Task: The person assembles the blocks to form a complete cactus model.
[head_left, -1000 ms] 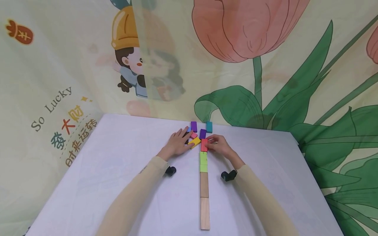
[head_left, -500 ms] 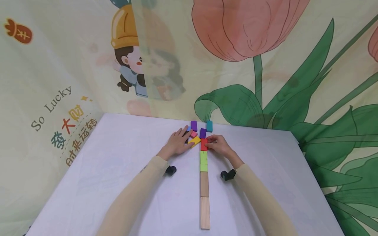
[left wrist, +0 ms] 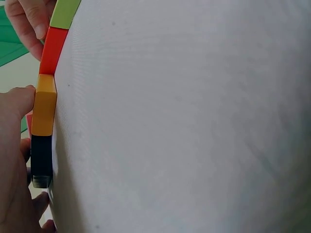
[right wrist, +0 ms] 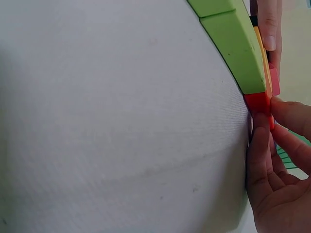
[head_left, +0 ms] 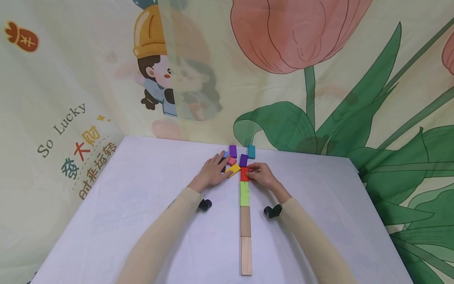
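Observation:
The right hand (head_left: 265, 175) pinches a red block (head_left: 244, 174) at the far end of a straight row; in the right wrist view its thumb and fingers meet the block's end and side. Just before the red block lie light green blocks (head_left: 244, 193), then two plain wooden blocks (head_left: 245, 221). The left hand (head_left: 212, 170) lies with fingers extended over a small cluster, its thumb touching a yellow block (head_left: 233, 170). A black block (left wrist: 42, 158) and a blue block (head_left: 226, 154) are partly hidden by its fingers. A pink block (head_left: 232, 161) sits beside them.
Two purple blocks, one farther back (head_left: 232, 151) and one just past the red block (head_left: 243, 160), lie near a teal block (head_left: 251, 152) at the table's rear edge. The white table (head_left: 142, 189) meets a printed cloth backdrop (head_left: 198, 130).
The red block has shifted very slightly left in the right hand's fingers. The left hand, yellow block and pink block have also edged a little left. The rest of the row looks unchanged.

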Action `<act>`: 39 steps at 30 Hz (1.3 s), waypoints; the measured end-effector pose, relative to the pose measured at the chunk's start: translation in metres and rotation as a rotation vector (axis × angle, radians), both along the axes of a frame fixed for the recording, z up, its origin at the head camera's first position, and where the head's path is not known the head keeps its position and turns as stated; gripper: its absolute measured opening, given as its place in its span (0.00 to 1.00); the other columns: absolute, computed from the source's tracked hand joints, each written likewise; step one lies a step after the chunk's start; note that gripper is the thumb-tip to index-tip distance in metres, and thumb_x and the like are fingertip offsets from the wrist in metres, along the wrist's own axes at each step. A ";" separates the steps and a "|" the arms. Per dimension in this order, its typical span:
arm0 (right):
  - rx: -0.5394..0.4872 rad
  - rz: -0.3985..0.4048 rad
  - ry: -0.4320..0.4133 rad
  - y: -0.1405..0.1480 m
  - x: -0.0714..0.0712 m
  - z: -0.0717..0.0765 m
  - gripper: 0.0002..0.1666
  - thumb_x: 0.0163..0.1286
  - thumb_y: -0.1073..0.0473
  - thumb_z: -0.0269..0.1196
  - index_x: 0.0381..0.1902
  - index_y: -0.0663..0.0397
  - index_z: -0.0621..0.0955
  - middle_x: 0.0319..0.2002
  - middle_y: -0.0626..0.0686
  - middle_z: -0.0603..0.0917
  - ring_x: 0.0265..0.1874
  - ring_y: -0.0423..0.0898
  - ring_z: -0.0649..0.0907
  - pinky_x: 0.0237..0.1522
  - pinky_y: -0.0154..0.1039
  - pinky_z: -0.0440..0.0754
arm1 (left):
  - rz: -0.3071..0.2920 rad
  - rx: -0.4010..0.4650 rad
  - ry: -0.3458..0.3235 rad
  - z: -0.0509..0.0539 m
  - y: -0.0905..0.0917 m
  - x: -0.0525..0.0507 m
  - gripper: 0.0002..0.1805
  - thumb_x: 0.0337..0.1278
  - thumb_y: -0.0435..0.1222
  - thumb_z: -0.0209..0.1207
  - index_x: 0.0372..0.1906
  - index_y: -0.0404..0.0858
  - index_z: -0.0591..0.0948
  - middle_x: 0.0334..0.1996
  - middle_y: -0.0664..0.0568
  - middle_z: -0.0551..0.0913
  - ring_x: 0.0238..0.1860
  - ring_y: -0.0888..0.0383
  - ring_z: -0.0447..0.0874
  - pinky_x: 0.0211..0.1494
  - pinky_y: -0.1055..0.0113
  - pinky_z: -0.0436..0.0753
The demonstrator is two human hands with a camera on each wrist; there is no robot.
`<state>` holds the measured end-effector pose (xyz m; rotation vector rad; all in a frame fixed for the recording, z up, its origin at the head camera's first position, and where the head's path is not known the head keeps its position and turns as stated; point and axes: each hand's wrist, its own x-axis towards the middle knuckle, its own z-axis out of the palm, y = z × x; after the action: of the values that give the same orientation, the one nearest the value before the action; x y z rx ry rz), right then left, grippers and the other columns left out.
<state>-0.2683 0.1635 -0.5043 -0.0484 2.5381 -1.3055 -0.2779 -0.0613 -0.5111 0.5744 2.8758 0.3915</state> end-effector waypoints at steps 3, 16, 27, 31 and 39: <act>0.003 -0.001 0.002 0.000 0.000 -0.001 0.22 0.66 0.60 0.64 0.58 0.59 0.79 0.48 0.59 0.82 0.38 0.47 0.78 0.35 0.29 0.81 | 0.000 0.003 -0.001 -0.001 0.000 0.000 0.40 0.67 0.61 0.43 0.78 0.52 0.48 0.80 0.49 0.42 0.79 0.44 0.45 0.78 0.45 0.52; -0.012 -0.021 0.009 0.000 0.002 -0.001 0.23 0.65 0.60 0.66 0.57 0.60 0.79 0.47 0.59 0.82 0.35 0.46 0.79 0.34 0.29 0.80 | 0.002 0.046 -0.023 0.001 -0.001 0.002 0.39 0.67 0.60 0.45 0.77 0.55 0.48 0.80 0.48 0.41 0.79 0.44 0.42 0.78 0.44 0.49; -0.019 -0.023 0.004 0.002 -0.001 -0.002 0.22 0.65 0.60 0.65 0.57 0.60 0.79 0.48 0.60 0.82 0.37 0.46 0.79 0.36 0.29 0.81 | -0.001 0.089 -0.030 0.002 -0.002 0.001 0.37 0.68 0.59 0.44 0.77 0.55 0.52 0.80 0.47 0.40 0.79 0.43 0.41 0.79 0.45 0.48; -0.029 -0.016 0.014 0.003 -0.001 -0.003 0.22 0.66 0.61 0.65 0.57 0.61 0.79 0.48 0.60 0.82 0.36 0.46 0.79 0.36 0.29 0.81 | -0.015 0.134 0.014 0.011 -0.002 0.012 0.37 0.67 0.60 0.45 0.77 0.53 0.54 0.79 0.47 0.42 0.79 0.42 0.41 0.78 0.44 0.50; -0.030 -0.010 0.020 0.002 0.002 -0.005 0.22 0.67 0.60 0.64 0.58 0.59 0.78 0.49 0.60 0.82 0.33 0.44 0.80 0.37 0.30 0.82 | -0.210 0.129 0.052 0.044 0.010 0.108 0.39 0.59 0.62 0.54 0.71 0.48 0.67 0.75 0.49 0.61 0.74 0.48 0.60 0.70 0.44 0.68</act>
<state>-0.2662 0.1654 -0.5097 -0.0558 2.5384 -1.3535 -0.1694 -0.0513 -0.4669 0.9126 2.8154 0.5379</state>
